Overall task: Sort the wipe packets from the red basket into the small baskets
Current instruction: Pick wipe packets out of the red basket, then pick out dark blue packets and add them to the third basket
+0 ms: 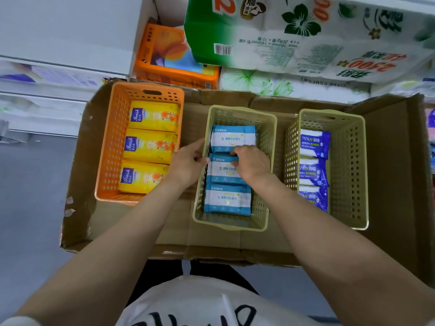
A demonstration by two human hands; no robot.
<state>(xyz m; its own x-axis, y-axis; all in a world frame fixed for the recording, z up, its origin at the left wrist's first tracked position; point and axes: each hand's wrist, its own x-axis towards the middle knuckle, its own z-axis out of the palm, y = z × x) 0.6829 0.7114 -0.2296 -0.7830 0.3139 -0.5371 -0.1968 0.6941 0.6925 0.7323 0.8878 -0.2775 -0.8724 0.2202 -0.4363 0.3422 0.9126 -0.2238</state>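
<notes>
White shirt [211, 307] w/ black lettering at the near edge, unreadable. Both forearms reach fwd over a flattened cardboard box [164, 231] that carries three small baskets. Left hand [186, 163] sits at the left rim of the middle beige basket [230, 225], fingers curled, pinching the left end of the middle light-blue packet [223, 171]; right hand [253, 164] comes from the right, fingers curled over the same packet's top edge, so both hands grip it. That basket holds three light-blue/white packets in a row, near one [227, 200], far one [233, 141], Chinese text on each, no Latin brand legible. Left: orange basket [110, 161] w/ three yellow packets [150, 145], floral print, blue label reading approx "Jwish". Right: second beige basket [348, 175] w/ three dark-blue packets [314, 144], marked "75%" & "Alcohol Wipes". Red basket not in frame. Beyond the cardboard: orange tissue pack [174, 55], then a big green/white toilet-roll pack [294, 34] seen upside down, print incl. "182mm × 140mm", "209g", "12", "2500" & a barcode; a white green-leaf pack [259, 83] under it.
</notes>
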